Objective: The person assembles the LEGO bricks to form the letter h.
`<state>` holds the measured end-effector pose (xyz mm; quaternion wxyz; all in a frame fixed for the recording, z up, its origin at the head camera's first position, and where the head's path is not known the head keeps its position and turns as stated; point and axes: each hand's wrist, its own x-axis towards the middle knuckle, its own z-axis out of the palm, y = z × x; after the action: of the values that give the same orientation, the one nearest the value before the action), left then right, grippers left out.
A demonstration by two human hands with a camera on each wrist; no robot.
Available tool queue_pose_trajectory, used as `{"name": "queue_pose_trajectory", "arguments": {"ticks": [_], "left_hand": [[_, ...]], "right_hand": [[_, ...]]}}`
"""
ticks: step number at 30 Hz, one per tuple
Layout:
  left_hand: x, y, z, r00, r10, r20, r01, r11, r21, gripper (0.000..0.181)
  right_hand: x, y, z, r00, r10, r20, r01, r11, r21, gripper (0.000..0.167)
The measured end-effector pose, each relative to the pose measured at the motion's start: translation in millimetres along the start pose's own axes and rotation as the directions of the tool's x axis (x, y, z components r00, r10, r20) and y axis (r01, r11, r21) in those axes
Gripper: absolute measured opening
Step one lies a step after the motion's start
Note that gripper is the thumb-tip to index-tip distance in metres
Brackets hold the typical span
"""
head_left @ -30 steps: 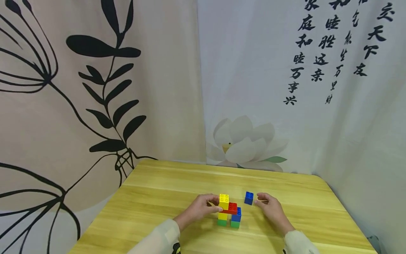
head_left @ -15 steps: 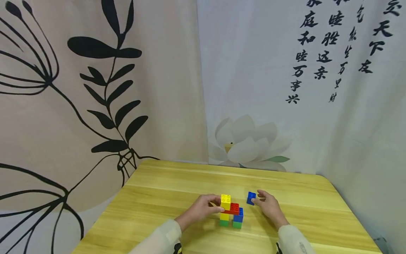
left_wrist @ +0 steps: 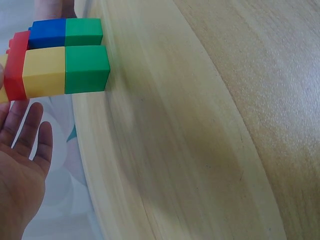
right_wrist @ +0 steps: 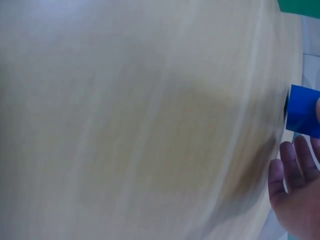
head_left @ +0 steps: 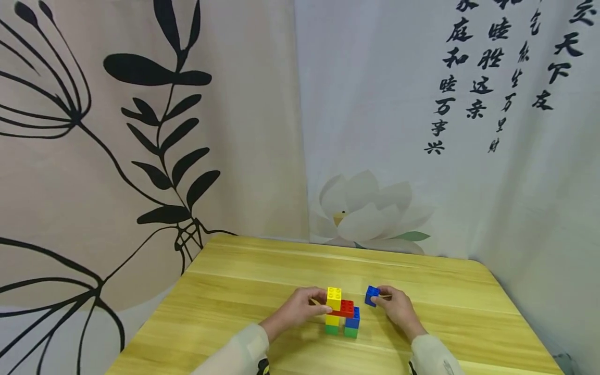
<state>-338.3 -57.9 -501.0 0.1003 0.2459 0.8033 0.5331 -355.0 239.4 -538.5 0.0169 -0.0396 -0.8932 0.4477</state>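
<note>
A small structure of toy bricks stands on the table. Its red brick (head_left: pixel 347 308) bridges two columns, one of yellow over green (head_left: pixel 332 330), the other a blue brick (head_left: pixel 353 316) over green. On the red brick's left end sits a yellow brick (head_left: pixel 334 298). My left hand (head_left: pixel 302 306) pinches the structure near that upper yellow brick, thumb in front; the other fingers are partly hidden behind it. To the right, a separate blue brick (head_left: pixel 371 295) is pinched between thumb and fingers of my right hand (head_left: pixel 398 309). In the right wrist view that blue brick (right_wrist: pixel 302 111) appears slightly tilted.
The wooden table (head_left: pixel 262 265) has its far edge against a printed curtain (head_left: pixel 253 130). A further curtain hangs along the right side. In the right wrist view, a green brick (right_wrist: pixel 302 7) of the structure shows at the upper corner.
My right hand has reached left to the separate blue brick and now pinches it; the brick has turned slightly. The left hand keeps its hold on the structure. The head view has shifted a little.
</note>
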Motion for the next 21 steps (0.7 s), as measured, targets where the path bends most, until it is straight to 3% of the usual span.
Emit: {"name": "queue_pose_trajectory", "arguments": {"ticks": [10,21], "left_hand": [[0.3,0.7,-1.3,1.0,-0.001,0.008,0.001,1.0,0.021,0.025],[1.2,-1.2,-1.7,1.0,-0.012,0.002,0.012,0.999,0.031,0.022]], "right_hand": [[-8.0,-20,-11,0.997,-0.073,-0.028,0.074,0.996,0.047,0.043],[-16.7,-43,-20,0.99,-0.14,-0.031,0.141,0.99,0.03,0.042]]}}
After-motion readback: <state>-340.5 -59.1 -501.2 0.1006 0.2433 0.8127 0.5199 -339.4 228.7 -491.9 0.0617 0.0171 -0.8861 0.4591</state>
